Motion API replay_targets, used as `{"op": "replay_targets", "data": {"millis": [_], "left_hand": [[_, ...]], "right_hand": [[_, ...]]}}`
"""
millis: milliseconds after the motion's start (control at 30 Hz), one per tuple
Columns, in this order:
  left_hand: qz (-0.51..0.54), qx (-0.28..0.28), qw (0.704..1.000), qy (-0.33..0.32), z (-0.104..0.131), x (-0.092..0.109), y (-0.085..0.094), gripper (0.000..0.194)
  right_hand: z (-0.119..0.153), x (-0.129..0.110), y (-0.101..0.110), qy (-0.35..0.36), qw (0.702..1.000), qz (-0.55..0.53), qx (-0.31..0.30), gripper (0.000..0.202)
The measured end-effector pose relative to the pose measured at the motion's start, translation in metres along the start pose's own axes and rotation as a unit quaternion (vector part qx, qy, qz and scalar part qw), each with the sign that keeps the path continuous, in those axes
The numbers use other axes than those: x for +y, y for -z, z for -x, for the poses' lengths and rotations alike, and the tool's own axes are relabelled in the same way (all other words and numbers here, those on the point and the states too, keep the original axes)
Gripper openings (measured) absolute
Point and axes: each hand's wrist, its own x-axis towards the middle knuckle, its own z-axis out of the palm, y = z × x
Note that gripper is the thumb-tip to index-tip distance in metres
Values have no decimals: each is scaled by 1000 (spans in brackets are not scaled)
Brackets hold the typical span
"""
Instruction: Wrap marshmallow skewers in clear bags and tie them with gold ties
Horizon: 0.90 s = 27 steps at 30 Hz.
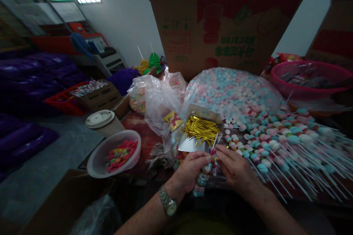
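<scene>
A wrapped candy skewer (202,180) with pink, white and blue pieces hangs low in the middle, its white stick pointing up. My left hand (191,170), with a watch on the wrist, is closed round the wrapper's upper part. The fingers of my right hand (234,167) pinch near the neck of the wrapper, by the stick; a bit of gold tie shows there. Just beyond my hands, gold twist ties (201,129) lie piled in a clear-sided box. Many candy skewers (275,143) with white sticks lie to the right.
A large bag of pastel candies (234,90) stands behind, before a tall cardboard box (176,36). On the left are a bowl of gummies (95,161), a lidded container (106,126) and clear plastic bags (158,99). A pink basin (311,91) is at the right.
</scene>
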Motion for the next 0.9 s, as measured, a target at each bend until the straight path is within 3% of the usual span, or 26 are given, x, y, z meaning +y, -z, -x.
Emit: {"op": "replay_targets", "data": {"millis": [67, 233, 333, 467, 633, 800, 900], "left_hand": [[-15, -6, 1000, -10, 0, 0, -1, 26], [-84, 11, 995, -48, -5, -3, -3, 25], [-139, -1, 986, -94, -7, -4, -9, 20], [-189, -48, 974, -111, -5, -6, -15, 15], [-266, -49, 948, -169, 2, -7, -3, 16], [-256, -68, 958, -108, 4, -13, 6, 23], [-242, -49, 962, -121, -1, -19, 3, 27]], "right_hand": [[4, 0, 1, -26, 997, -49, -44, 25], [13, -6, 11, -179, 967, -180, 28, 26], [6, -21, 11, -186, 948, -253, -43, 37], [-6, -31, 0, -215, 943, -244, -74, 45], [-9, -26, -3, -253, 930, -235, -123, 57], [-8, -23, -2, -256, 936, -183, -157, 62], [-4, -21, -12, -260, 947, -130, -137, 62]]}}
